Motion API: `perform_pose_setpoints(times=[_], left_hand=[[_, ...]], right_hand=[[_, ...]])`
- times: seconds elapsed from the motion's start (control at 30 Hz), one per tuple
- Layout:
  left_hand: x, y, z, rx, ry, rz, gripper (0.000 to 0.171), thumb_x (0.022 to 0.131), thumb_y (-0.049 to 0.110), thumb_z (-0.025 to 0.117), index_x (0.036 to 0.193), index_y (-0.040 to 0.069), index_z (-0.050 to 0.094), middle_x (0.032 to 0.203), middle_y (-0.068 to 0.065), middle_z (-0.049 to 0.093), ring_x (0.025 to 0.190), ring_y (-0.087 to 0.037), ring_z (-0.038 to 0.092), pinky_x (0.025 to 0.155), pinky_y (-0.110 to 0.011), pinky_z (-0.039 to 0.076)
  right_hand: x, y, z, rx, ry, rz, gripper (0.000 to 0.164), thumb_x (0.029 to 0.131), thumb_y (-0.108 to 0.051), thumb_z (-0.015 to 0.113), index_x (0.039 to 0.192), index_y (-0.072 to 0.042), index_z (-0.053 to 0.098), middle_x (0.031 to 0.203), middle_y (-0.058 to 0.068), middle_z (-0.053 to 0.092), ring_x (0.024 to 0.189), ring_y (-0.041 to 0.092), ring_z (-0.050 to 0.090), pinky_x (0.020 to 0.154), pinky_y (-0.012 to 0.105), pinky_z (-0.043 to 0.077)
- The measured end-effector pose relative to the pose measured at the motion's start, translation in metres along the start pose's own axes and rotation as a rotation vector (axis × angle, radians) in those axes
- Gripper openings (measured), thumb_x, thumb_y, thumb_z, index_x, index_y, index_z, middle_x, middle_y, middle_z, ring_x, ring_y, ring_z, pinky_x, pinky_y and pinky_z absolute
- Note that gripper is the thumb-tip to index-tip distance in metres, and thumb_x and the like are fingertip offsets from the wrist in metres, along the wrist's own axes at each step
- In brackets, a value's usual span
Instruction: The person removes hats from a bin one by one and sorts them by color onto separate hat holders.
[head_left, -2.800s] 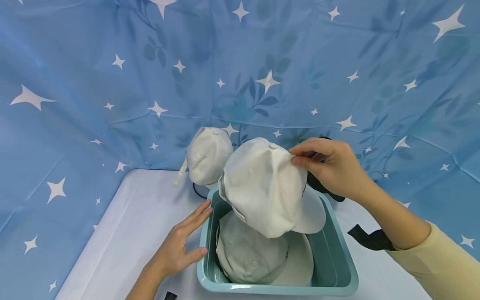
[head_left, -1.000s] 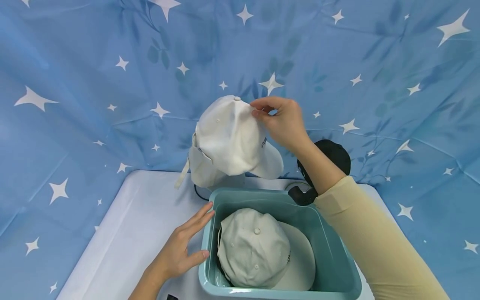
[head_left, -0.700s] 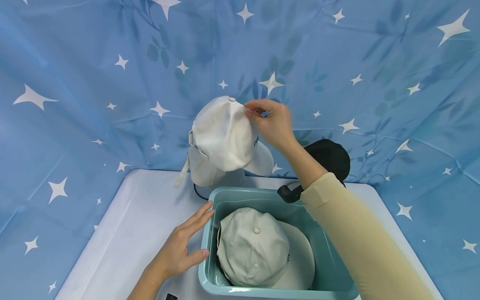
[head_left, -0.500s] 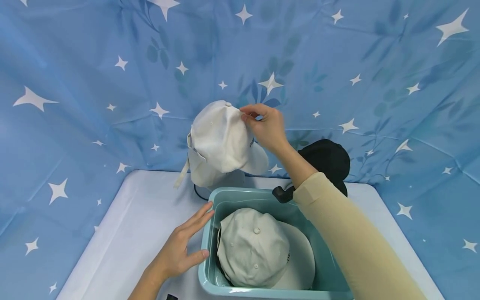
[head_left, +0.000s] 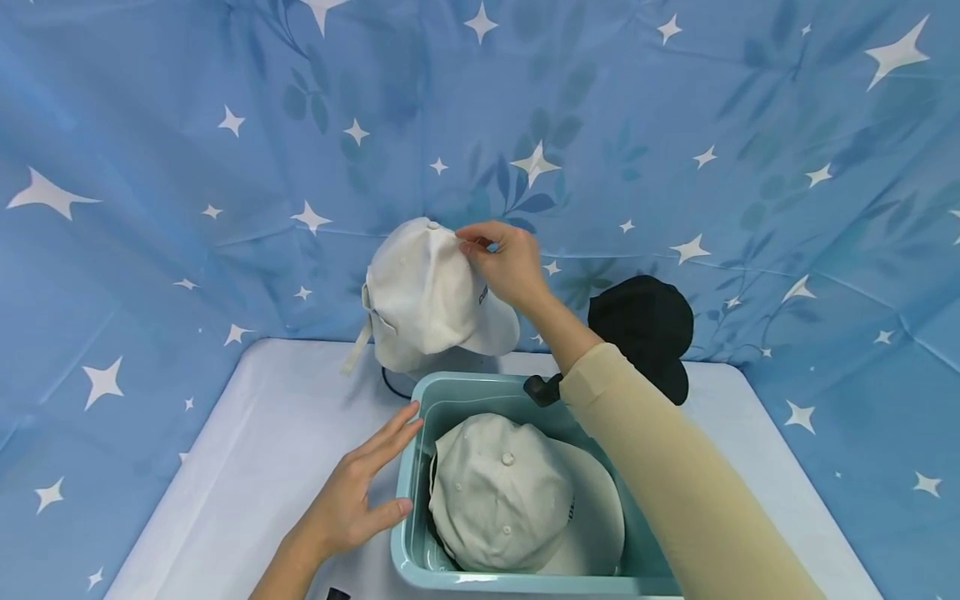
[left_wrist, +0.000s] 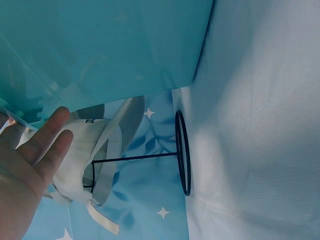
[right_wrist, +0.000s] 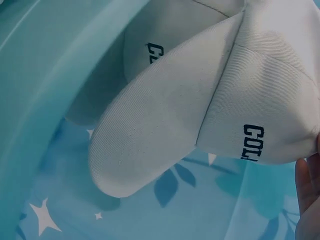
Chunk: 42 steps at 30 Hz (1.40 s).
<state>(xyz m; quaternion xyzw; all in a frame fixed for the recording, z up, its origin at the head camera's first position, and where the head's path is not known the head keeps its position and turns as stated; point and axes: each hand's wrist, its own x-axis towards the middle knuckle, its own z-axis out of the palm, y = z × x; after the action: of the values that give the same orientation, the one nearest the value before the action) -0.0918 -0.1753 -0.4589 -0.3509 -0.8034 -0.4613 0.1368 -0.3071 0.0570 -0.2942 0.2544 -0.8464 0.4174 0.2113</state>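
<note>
My right hand (head_left: 506,262) pinches the crown of a white baseball cap (head_left: 423,292) near its top button. This cap is held over another white cap on a black wire stand (left_wrist: 135,158) behind the basin, covering most of it in the head view. Dark lettering shows on the front of the held cap (right_wrist: 160,110) in the right wrist view, with the other cap (right_wrist: 170,30) behind it. My left hand (head_left: 348,496) has its fingers spread and fairly straight at the left rim of the blue-green basin (head_left: 525,586). A further white cap (head_left: 502,492) sits inside, brim to the right.
A black cap (head_left: 641,321) stands at the back right, partly behind my right forearm. A black strap (head_left: 542,390) hangs from that wrist. The white table (head_left: 277,433) ends at a blue star-patterned backdrop (head_left: 300,125).
My right hand has lifted the white cap away from the basin, carried it back and left, then lowered it over the cap on the stand. My left hand has stayed at the rim.
</note>
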Motion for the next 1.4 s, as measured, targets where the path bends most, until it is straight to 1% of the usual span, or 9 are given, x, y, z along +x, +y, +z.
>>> perform_pose_setpoints(times=[0.27, 0.5, 0.7, 0.93, 1.1, 1.23, 1.4], left_hand=[[0.000, -0.001, 0.001, -0.007, 0.003, 0.013, 0.079, 0.085, 0.021, 0.071, 0.157, 0.001, 0.045, 0.168, -0.016, 0.034, 0.152, -0.033, 0.039, 0.120, -0.030, 0.031], [0.000, -0.001, 0.001, -0.013, 0.000, 0.006, 0.079, 0.085, 0.020, 0.070, 0.158, 0.002, 0.045, 0.168, -0.016, 0.034, 0.152, -0.033, 0.037, 0.120, -0.029, 0.031], [0.000, -0.001, 0.000, -0.011, -0.004, 0.002, 0.078, 0.086, 0.020, 0.070, 0.157, 0.001, 0.044, 0.168, -0.015, 0.033, 0.152, -0.032, 0.037, 0.120, -0.030, 0.032], [-0.001, -0.002, 0.000, -0.003, -0.006, -0.001, 0.079, 0.086, 0.021, 0.070, 0.157, 0.002, 0.045, 0.168, -0.015, 0.033, 0.152, -0.032, 0.038, 0.119, -0.033, 0.034], [-0.001, -0.003, 0.000, -0.010, -0.008, -0.009, 0.078, 0.086, 0.020, 0.070, 0.158, 0.002, 0.044, 0.169, -0.014, 0.033, 0.152, -0.032, 0.038, 0.119, -0.032, 0.033], [-0.002, -0.003, 0.000, -0.011, -0.012, -0.022, 0.078, 0.086, 0.020, 0.070, 0.158, 0.003, 0.044, 0.169, -0.013, 0.032, 0.152, -0.032, 0.037, 0.119, -0.032, 0.033], [-0.002, -0.004, -0.001, -0.010, -0.019, -0.023, 0.079, 0.087, 0.021, 0.070, 0.159, 0.005, 0.043, 0.170, -0.012, 0.032, 0.152, -0.032, 0.037, 0.119, -0.034, 0.034]], right_hand=[[-0.004, 0.006, 0.010, -0.003, -0.039, 0.021, 0.018, 0.097, -0.005, 0.073, 0.112, -0.007, 0.082, 0.103, 0.009, 0.078, 0.090, 0.022, 0.068, 0.075, 0.035, 0.056], [-0.006, 0.009, 0.018, -0.018, -0.044, -0.001, 0.017, 0.097, -0.005, 0.073, 0.111, -0.008, 0.083, 0.102, 0.009, 0.079, 0.090, 0.023, 0.070, 0.077, 0.035, 0.057], [-0.007, 0.011, 0.025, -0.028, -0.062, 0.001, 0.017, 0.096, -0.004, 0.074, 0.109, -0.008, 0.083, 0.100, 0.008, 0.079, 0.091, 0.023, 0.071, 0.078, 0.036, 0.057], [-0.010, 0.013, 0.029, -0.051, -0.100, 0.035, 0.018, 0.098, -0.007, 0.073, 0.112, -0.010, 0.083, 0.104, 0.006, 0.080, 0.092, 0.022, 0.071, 0.076, 0.035, 0.056], [-0.012, 0.016, 0.031, -0.050, -0.119, 0.055, 0.019, 0.098, -0.007, 0.072, 0.114, -0.010, 0.083, 0.108, 0.006, 0.080, 0.092, 0.021, 0.070, 0.077, 0.035, 0.056], [-0.015, 0.020, 0.034, -0.057, -0.137, 0.057, 0.020, 0.098, -0.006, 0.072, 0.114, -0.011, 0.083, 0.113, 0.006, 0.079, 0.097, 0.022, 0.073, 0.081, 0.035, 0.058], [-0.018, 0.023, 0.034, -0.068, -0.155, 0.044, 0.019, 0.098, -0.005, 0.072, 0.113, -0.009, 0.083, 0.114, 0.008, 0.079, 0.101, 0.025, 0.074, 0.084, 0.036, 0.060]])
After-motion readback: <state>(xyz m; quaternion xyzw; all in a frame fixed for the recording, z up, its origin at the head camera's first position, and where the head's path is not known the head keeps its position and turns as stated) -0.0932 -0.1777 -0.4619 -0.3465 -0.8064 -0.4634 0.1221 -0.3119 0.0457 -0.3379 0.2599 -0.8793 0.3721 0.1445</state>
